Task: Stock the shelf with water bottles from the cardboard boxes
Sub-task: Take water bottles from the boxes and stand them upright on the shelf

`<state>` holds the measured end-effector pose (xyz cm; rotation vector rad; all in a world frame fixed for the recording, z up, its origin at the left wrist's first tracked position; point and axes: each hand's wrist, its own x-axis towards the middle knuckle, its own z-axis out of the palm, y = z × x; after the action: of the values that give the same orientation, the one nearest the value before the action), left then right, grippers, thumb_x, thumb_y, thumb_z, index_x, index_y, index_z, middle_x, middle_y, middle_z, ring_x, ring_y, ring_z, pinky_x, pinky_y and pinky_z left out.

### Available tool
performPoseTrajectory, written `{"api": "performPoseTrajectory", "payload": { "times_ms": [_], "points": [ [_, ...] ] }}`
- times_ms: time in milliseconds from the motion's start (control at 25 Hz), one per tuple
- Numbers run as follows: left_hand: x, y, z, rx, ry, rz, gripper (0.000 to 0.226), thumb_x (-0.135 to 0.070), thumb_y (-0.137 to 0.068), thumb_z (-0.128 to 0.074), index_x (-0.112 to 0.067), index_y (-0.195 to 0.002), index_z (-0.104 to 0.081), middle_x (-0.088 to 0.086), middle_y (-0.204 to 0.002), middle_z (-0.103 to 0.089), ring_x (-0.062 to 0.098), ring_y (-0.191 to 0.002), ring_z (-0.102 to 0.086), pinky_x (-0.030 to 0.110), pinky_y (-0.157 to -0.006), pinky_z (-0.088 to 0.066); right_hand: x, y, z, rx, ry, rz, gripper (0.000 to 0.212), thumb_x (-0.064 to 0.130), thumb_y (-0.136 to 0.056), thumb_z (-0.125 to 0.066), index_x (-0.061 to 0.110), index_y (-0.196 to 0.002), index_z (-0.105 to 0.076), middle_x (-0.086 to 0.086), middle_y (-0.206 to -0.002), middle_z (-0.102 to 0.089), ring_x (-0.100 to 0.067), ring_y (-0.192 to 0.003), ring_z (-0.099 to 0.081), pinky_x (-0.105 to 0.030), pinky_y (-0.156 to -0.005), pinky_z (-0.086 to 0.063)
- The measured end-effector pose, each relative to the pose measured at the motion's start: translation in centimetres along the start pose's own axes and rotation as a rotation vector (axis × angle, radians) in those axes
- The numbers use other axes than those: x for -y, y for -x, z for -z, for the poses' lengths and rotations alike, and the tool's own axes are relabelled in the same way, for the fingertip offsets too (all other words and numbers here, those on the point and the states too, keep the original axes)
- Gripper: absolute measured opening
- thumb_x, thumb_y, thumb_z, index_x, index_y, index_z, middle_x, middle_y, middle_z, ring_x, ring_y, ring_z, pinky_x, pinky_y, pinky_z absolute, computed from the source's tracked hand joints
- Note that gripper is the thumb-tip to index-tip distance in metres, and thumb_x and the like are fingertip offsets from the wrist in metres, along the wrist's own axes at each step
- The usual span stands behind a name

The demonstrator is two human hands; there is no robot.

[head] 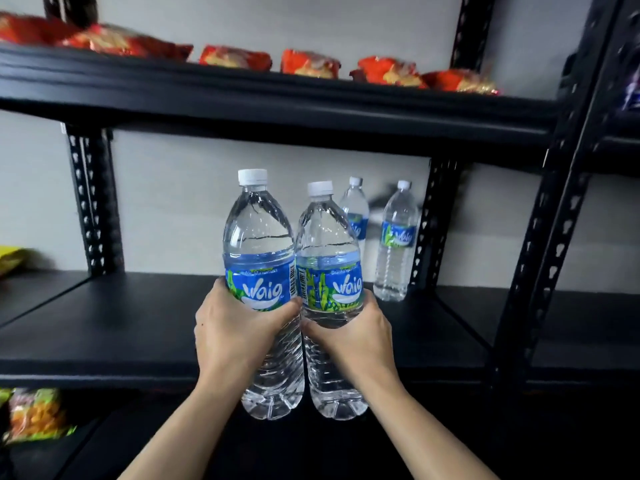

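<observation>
Here, the left hand [235, 327] was clamped round the middle of the first bottle [258, 237], fingers curled over the lower edge of its blue label. The right hand [356, 327] gripped the second bottle [327, 244] the same way, at the foot of its label. Both bottles were upright with white caps on and clear water inside. They were held just beside each other in front of the shelf [138, 327], their bases hanging below its front edge and their caps rising above it. The first bottle sat a little higher than the second.

On the shelf, toward its back right, stood two more capped bottles, apart from one another. The third bottle [355, 209] was partly hidden behind the second. The fourth bottle [396, 244] stood in full view just left of the shelf's rear right post [433, 223], near the wall.

Above the shelf, a higher board [277, 98] carried a row of red packets [308, 64]. At the shelf's far left lay a blurred yellow pack [10, 258]. Below the shelf, at the left, sat an orange pack [34, 415] with green edges.
</observation>
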<state>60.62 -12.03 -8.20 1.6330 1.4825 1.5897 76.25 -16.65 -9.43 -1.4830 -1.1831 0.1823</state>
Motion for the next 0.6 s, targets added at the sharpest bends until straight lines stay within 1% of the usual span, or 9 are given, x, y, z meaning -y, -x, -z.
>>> {"api": "performPoseTrajectory", "payload": {
  "times_ms": [80, 120, 200, 280, 360, 400, 480, 520, 600],
  "points": [
    [-0.7, -1.9, -1.0, -0.004, 0.022, -0.012, 0.074, -0.071, -0.039, -0.076, -0.027, -0.097, -0.061, -0.009, -0.090, -0.070, 0.016, -0.095, -0.065, 0.037, -0.082, -0.054, 0.6, -2.3, -0.5, -0.019, 0.004, 0.013, 0.062, 0.051, -0.051, -0.092, 0.032, -0.097, -0.055, 0.017, -0.090, -0.064, 0.008, -0.085, -0.060, -0.001, -0.065, -0.040],
    [-0.9, -2.9, -1.6, -0.004, 0.034, -0.016, 0.072, -0.069, -0.041, -0.078, -0.027, -0.098, -0.061, -0.008, -0.091, -0.070, 0.017, -0.095, -0.065, 0.035, -0.081, -0.053, 0.8, -3.4, -0.9, -0.031, 0.003, 0.012, 0.066, 0.055, -0.049, -0.090, 0.031, -0.100, -0.055, 0.016, -0.093, -0.065, 0.003, -0.088, -0.062, -0.005, -0.070, -0.044],
    [-0.8, -4.5, -2.5, -0.011, 0.042, -0.018, 0.070, -0.066, -0.044, -0.081, -0.026, -0.098, -0.061, -0.007, -0.091, -0.069, 0.019, -0.094, -0.063, 0.034, -0.077, -0.051, 0.6, -5.5, -1.9, -0.040, 0.017, 0.010, 0.073, 0.059, -0.048, -0.088, 0.029, -0.106, -0.055, 0.013, -0.099, -0.065, -0.006, -0.096, -0.063, -0.020, -0.080, -0.051],
    [-0.3, -6.0, -3.5, -0.019, 0.038, -0.016, 0.071, -0.068, -0.045, -0.081, -0.027, -0.099, -0.061, -0.007, -0.091, -0.069, 0.021, -0.096, -0.062, 0.033, -0.077, -0.049, 0.2, -7.1, -3.0, -0.043, 0.035, 0.014, 0.078, 0.061, -0.048, -0.087, 0.028, -0.110, -0.054, 0.010, -0.103, -0.064, -0.010, -0.100, -0.062, -0.026, -0.085, -0.051],
    [0.4, -7.4, -4.5, -0.029, 0.039, 0.000, 0.072, -0.071, -0.044, -0.079, -0.027, -0.098, -0.062, -0.007, -0.090, -0.069, 0.022, -0.097, -0.062, 0.034, -0.078, -0.050, -0.3, -8.4, -4.0, -0.043, 0.047, 0.007, 0.081, 0.065, -0.048, -0.085, 0.027, -0.112, -0.053, 0.009, -0.106, -0.062, -0.010, -0.102, -0.059, -0.025, -0.084, -0.049],
    [0.7, -8.1, -4.9, -0.035, 0.043, 0.007, 0.072, -0.072, -0.043, -0.077, -0.027, -0.097, -0.062, -0.007, -0.090, -0.069, 0.022, -0.097, -0.062, 0.035, -0.079, -0.051, -0.5, -8.9, -4.5, -0.036, 0.054, 0.001, 0.081, 0.066, -0.049, -0.085, 0.027, -0.112, -0.053, 0.008, -0.105, -0.061, -0.010, -0.101, -0.058, -0.023, -0.081, -0.048],
    [1.2, -9.2, -5.5, -0.050, 0.040, 0.024, 0.073, -0.071, -0.042, -0.077, -0.026, -0.097, -0.061, -0.006, -0.089, -0.069, 0.023, -0.095, -0.063, 0.036, -0.079, -0.052, -0.9, -9.9, -5.8, -0.028, 0.060, 0.000, 0.072, 0.064, -0.051, -0.085, 0.029, -0.105, -0.052, 0.010, -0.098, -0.061, -0.009, -0.095, -0.061, -0.019, -0.074, -0.046],
    [1.3, -9.8, -5.7, -0.063, 0.041, 0.034, 0.072, -0.068, -0.043, -0.080, -0.026, -0.097, -0.060, -0.005, -0.089, -0.068, 0.024, -0.093, -0.062, 0.037, -0.078, -0.053, -1.2, -10.5, -6.6, -0.036, 0.052, 0.011, 0.069, 0.063, -0.053, -0.085, 0.030, -0.103, -0.052, 0.012, -0.097, -0.061, -0.008, -0.095, -0.062, -0.018, -0.074, -0.047],
    [1.6, -10.8, -5.9, -0.087, 0.057, 0.052, 0.070, -0.059, -0.047, -0.087, -0.022, -0.099, -0.059, 0.001, -0.090, -0.067, 0.028, -0.089, -0.061, 0.039, -0.078, -0.052, -1.6, -11.6, -8.0, -0.024, 0.046, -0.002, 0.073, 0.060, -0.058, -0.085, 0.027, -0.114, -0.051, 0.009, -0.106, -0.061, -0.012, -0.106, -0.061, -0.020, -0.083, -0.046]
  ]
}}
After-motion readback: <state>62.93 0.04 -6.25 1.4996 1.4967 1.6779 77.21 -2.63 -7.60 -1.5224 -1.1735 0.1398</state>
